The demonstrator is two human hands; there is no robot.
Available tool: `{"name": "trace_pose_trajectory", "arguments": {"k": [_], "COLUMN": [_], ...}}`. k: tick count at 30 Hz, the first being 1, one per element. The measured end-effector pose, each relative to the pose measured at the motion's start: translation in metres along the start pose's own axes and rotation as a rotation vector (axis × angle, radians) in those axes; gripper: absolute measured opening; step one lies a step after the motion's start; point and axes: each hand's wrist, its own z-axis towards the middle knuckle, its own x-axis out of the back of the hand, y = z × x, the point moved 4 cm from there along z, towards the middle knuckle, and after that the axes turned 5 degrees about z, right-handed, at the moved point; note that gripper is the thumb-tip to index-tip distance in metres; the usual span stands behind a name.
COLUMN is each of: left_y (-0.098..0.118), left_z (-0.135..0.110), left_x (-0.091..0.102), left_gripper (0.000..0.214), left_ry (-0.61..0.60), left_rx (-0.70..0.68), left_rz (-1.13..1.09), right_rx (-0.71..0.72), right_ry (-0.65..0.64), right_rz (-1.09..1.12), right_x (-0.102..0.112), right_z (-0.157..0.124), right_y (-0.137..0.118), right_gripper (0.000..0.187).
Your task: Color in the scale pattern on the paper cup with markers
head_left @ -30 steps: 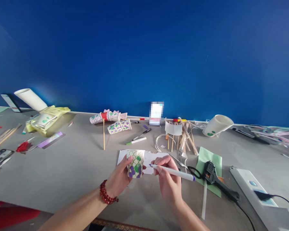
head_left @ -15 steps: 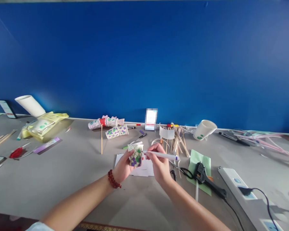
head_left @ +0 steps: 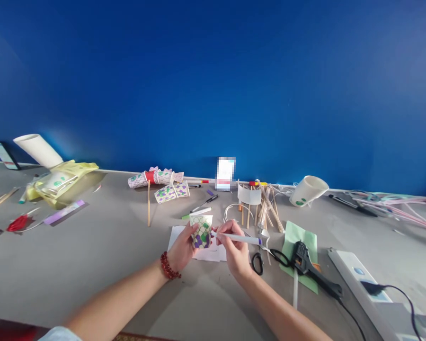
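one small tapered paper cup, off-white with scale outlines and green and purple patches (head_left: 201, 232): upright over white paper sheets (head_left: 208, 255) on the grey tabletop (head_left: 92, 251). the grip of your left hand (head_left: 182, 251) is clamped on its side. likely light, thin-walled, easily dented; best held low, gently.

one white, purple-ended marker (head_left: 246, 239): the grip of your right hand (head_left: 237, 252) pinches its barrel, nib beside the cup; you cannot tell if touching. probably light, stiff, smooth.
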Motion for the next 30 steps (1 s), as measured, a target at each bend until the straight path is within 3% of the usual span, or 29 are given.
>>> {"name": "trace_pose_trajectory", "arguments": {"k": [7, 15, 19, 24, 30], "left_y": [0.0, -0.004, -0.007, -0.007, -0.005], "left_z": [-0.009, -0.025, -0.037, -0.041, -0.041], "left_x": [0.0, -0.006, -0.011, -0.019, -0.017], "left_gripper": [0.037, 0.029, 0.044, 0.035, 0.045], "left_ry": [0.026, 0.117, 0.151, 0.112, 0.062], "left_rx": [-0.046, 0.031, 0.074, 0.087, 0.062], "left_rz": [0.047, 0.06, 0.078, 0.083, 0.1], "right_rx": [-0.004, -0.052, -0.059, 0.0, 0.057], "right_ry": [-0.022, -0.054, -0.048, -0.054, -0.135], "right_rz": [-0.031, -0.04, -0.012, -0.024, -0.059], "right_x": [-0.003, -0.004, -0.005, -0.003, -0.003], "right_z": [-0.009, -0.024, -0.031, -0.035, -0.035], "right_y": [-0.001, -0.004, -0.004, -0.008, -0.014], "right_gripper": [0.022, 0.025, 0.02, 0.017, 0.012]}}
